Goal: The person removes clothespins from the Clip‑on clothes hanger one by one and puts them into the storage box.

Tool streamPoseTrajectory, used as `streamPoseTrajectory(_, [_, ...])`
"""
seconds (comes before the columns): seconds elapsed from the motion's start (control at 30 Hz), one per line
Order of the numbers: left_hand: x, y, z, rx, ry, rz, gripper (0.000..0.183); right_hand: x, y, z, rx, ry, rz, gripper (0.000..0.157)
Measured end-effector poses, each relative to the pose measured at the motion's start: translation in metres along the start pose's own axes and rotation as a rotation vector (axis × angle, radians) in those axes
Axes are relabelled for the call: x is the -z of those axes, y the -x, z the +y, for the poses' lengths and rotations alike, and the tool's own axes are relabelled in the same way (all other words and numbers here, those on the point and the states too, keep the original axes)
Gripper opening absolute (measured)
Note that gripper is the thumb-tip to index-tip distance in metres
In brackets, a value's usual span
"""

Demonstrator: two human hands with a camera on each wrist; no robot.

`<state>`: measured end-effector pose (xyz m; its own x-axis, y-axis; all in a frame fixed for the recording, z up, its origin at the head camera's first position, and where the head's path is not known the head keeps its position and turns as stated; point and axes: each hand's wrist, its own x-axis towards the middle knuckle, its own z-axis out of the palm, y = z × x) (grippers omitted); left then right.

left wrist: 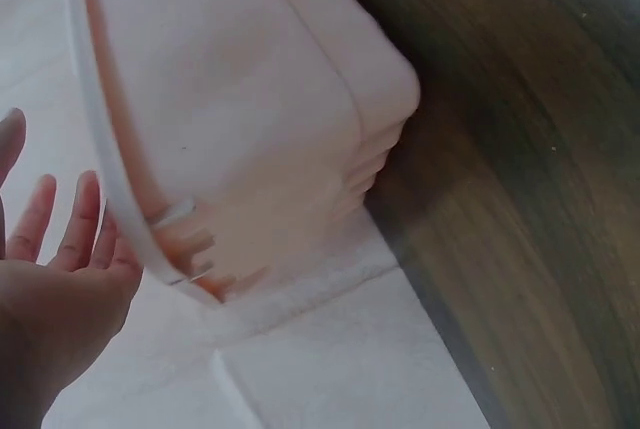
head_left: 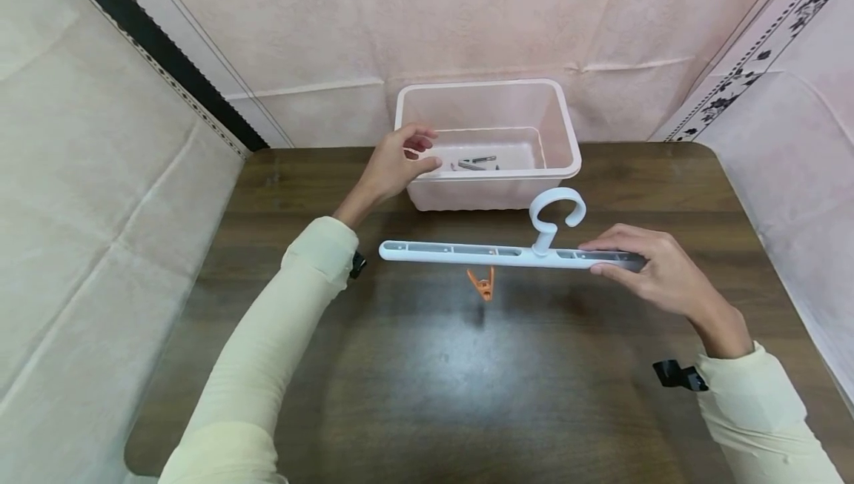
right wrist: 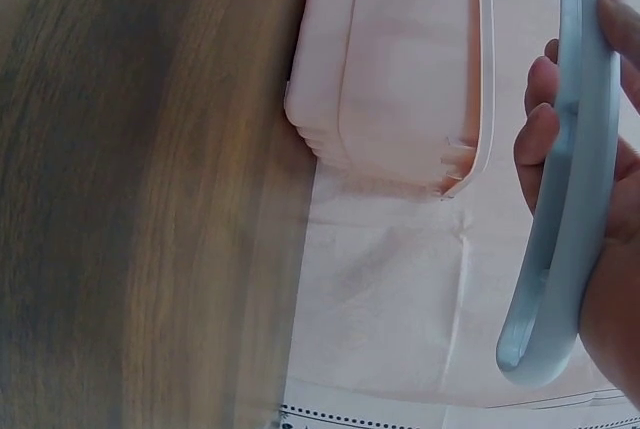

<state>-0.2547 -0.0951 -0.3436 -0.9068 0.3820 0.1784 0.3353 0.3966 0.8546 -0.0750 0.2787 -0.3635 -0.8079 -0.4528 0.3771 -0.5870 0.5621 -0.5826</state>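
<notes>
My right hand [head_left: 657, 265] grips one end of a pale blue plastic hanger [head_left: 440, 250], thumb on the near side and fingers on the far side. The bar is held level above the table, its hook pointing up. From under the middle of the bar hangs an orange clothespin [head_left: 485, 287]. My left hand [head_left: 400, 161] is at the left rim of a pink plastic bin [head_left: 467, 196], its fingers loosely bent with nothing between them. Several small grey pieces [head_left: 475, 164] lie on the bin's floor. The right wrist view shows the hanger's rounded end [right wrist: 545, 349] close up.
The bin stands at the back edge of a brown wooden table [head_left: 414, 380]. Pale patterned cloth [head_left: 467, 17] rises behind the table and on both sides. Each forearm wears a light sleeve and a black wrist strap.
</notes>
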Motion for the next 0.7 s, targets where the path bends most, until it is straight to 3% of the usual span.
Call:
streamPoseTrajectory(0.3, [0.017, 0.015, 0.025, -0.016, 0.084, -0.041, 0.036, -0.001, -0.002, -0.001, 0.019, -0.012, 0.009, 0.046])
streamPoseTrajectory(0.7, [0.029, 0.035, 0.055, -0.154, 0.016, -0.026, 0.039, -0.001, -0.004, 0.001, 0.024, -0.009, 0.017, 0.049])
